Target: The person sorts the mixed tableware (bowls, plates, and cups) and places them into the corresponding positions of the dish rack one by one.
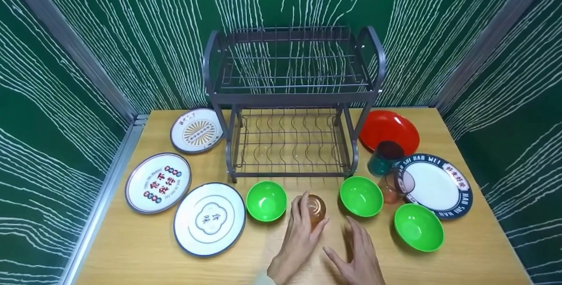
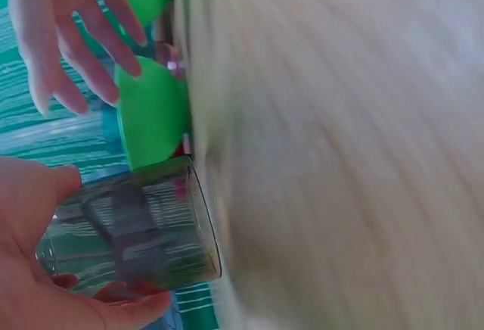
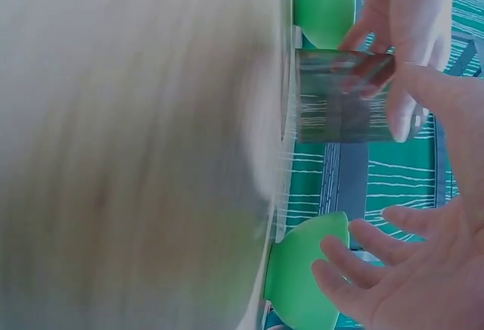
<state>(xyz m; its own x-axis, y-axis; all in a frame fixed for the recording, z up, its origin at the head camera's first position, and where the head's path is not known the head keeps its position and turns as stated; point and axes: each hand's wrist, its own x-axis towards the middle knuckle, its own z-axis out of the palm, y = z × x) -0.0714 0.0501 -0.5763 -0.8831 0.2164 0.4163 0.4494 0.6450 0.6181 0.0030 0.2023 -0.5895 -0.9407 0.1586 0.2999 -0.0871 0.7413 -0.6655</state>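
Note:
My left hand point(image 1: 300, 232) grips a clear brown glass point(image 1: 316, 206) near its base, thumb on one side and fingers on the other. The glass point(image 2: 136, 231) is bottom up, its rim close to the tabletop in the left wrist view. To the right of it, my right hand point(image 1: 358, 254) is held with fingers spread and nothing in them. That hand point(image 3: 408, 269) overlaps a green bowl point(image 3: 306, 269) in the right wrist view. On either side of the glass sit one green bowl point(image 1: 266, 201) and another green bowl point(image 1: 361, 196).
A dark two-tier dish rack point(image 1: 292, 98) stands at the back. Left are several white plates point(image 1: 209, 243). On the right lie a red plate point(image 1: 388, 124), a blue-rimmed plate point(image 1: 434, 188), a teal glass point(image 1: 381, 162), a pinkish glass point(image 1: 390, 186) and a third green bowl point(image 1: 419, 228).

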